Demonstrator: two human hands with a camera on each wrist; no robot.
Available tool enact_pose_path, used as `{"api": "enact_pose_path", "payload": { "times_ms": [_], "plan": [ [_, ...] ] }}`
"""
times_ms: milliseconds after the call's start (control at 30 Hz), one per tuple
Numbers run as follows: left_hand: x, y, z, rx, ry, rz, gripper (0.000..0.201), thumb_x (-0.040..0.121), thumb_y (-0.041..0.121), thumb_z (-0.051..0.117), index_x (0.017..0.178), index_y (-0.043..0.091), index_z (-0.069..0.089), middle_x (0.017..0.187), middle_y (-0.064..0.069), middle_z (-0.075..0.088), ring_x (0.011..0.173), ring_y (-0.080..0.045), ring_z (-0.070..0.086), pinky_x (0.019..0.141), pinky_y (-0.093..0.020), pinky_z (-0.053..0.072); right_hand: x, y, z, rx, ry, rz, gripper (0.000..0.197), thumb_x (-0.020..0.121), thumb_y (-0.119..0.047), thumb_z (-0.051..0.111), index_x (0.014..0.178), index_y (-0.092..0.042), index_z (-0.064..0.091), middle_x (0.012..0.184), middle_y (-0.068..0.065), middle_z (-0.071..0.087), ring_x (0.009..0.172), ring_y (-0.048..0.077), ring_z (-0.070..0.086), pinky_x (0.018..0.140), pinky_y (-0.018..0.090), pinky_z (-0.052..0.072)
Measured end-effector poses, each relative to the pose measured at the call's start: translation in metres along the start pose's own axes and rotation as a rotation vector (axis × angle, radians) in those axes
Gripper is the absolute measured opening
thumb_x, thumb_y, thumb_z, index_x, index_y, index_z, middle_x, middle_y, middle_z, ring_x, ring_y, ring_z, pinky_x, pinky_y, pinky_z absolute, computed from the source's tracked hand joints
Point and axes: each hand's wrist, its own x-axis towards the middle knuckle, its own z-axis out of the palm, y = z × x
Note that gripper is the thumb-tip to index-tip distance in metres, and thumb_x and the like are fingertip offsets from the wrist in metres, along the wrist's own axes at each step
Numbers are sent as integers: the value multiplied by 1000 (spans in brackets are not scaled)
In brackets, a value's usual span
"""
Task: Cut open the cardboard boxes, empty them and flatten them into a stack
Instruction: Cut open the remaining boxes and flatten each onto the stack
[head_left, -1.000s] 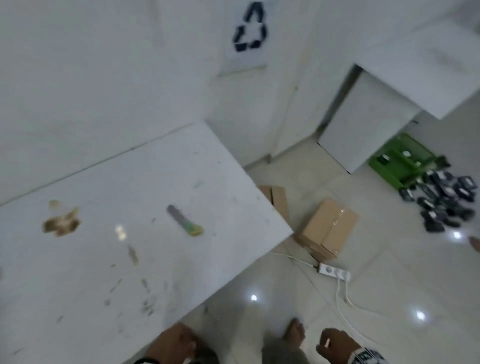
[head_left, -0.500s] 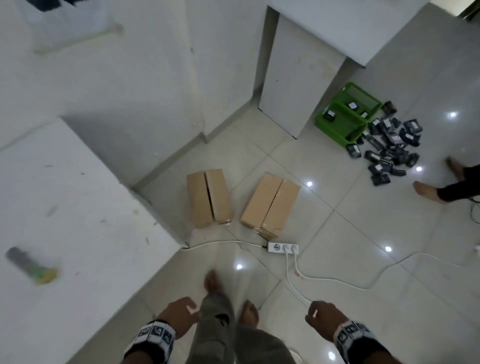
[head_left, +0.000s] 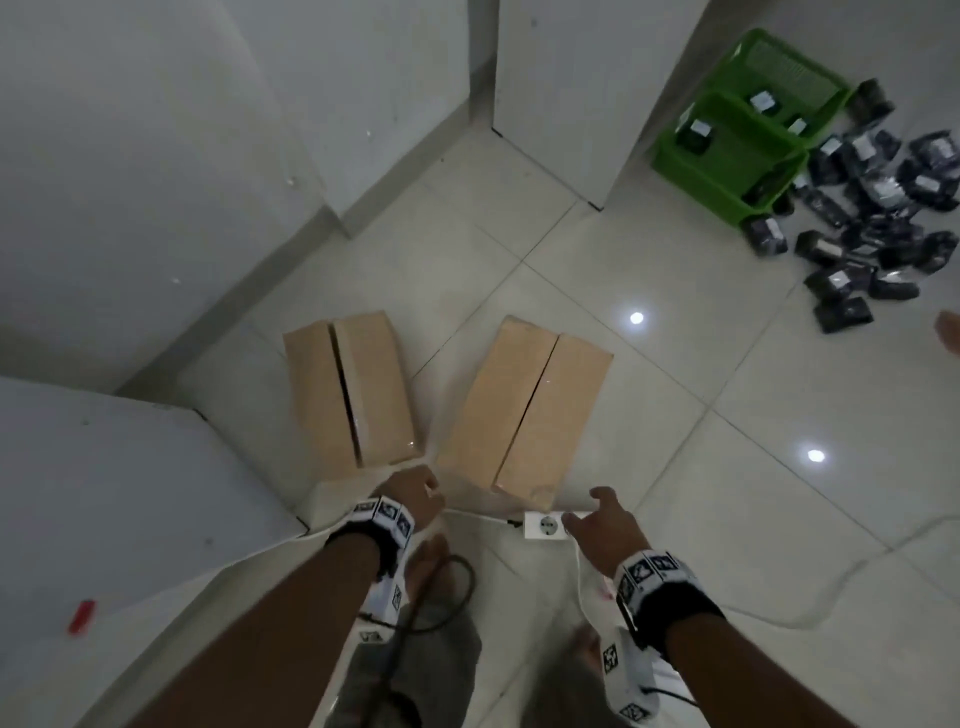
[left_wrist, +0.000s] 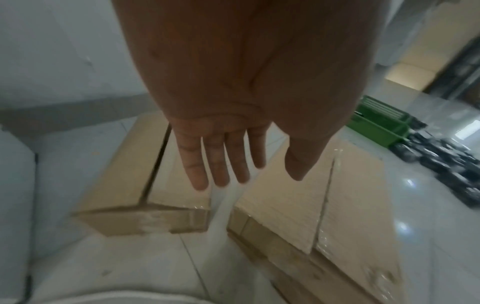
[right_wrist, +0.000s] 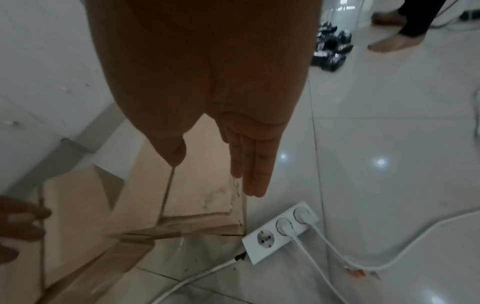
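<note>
Two brown rectangular cardboard boxes lie side by side on the pale tiled floor: the left box (head_left: 352, 391) with its top seam gaping, the right box (head_left: 524, 410) taped shut with glossy clear tape. The left hand (head_left: 410, 494) and right hand (head_left: 602, 525) hover over the right box's near end, both empty, fingers straight. Stiff board, probably slippery where taped (weight unknowable); best gripped at opposite side edges, clear of the white power strip (head_left: 545, 525) just beside it.

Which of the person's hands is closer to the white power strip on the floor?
Right. The right hand hovers directly over the power strip; the left hand is off to its left, between the two cardboard boxes' near ends.
</note>
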Motion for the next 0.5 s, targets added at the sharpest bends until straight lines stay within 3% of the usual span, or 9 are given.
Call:
{"api": "enact_pose_path", "payload": {
  "times_ms": [67,167,233,267,367,433,500],
  "plan": [
    [60,-2,16,-47,90,-32,51,94,40,67,137,18,50,138,-11,56,123,-30,56,99,-35,47,57,17,22,11,-28,33,78,95,-43,65,153,-8,27,138,17,59,128,31,55,98,31,43],
    [128,-7,52,-91,200,-74,94,82,40,80,156,14,27,148,-15,43,133,-34,47,106,-44,45,127,43,60,72,-85,60,92,94,-52,63,157,-5,16,154,19,43,138,33,46,108,37,40],
    [154,-8,75,-135,172,-69,115,74,37,86,159,13,12,150,-17,41,132,-36,49,105,-45,47,154,48,80,205,-147,29,95,89,-55,67,155,-5,22,152,17,46,132,31,52,107,40,44],
    [164,-9,82,-156,153,-63,118,71,37,87,158,13,10,149,-16,42,131,-35,50,104,-44,48,162,49,87,304,-140,-3,97,82,-60,72,152,-6,31,145,16,54,122,29,58,100,40,48],
    [160,-5,81,-210,192,3,118,56,61,82,149,17,25,141,-10,51,124,-28,56,100,-41,51,151,40,84,491,-54,-95,102,62,-70,81,141,-16,47,131,7,62,106,22,62,89,38,56],
    [143,2,64,-241,274,82,120,48,76,79,145,21,34,137,-5,56,121,-24,58,98,-42,53,130,27,59,481,39,-180,84,73,-56,83,142,-29,43,130,5,55,99,15,58,77,22,54],
    [109,20,36,-218,337,161,132,44,86,77,151,27,28,139,-2,53,126,-24,54,100,-44,52,107,7,19,458,128,-290,84,75,-56,79,146,-35,38,132,5,46,104,14,53,81,21,47]
  ]
}}
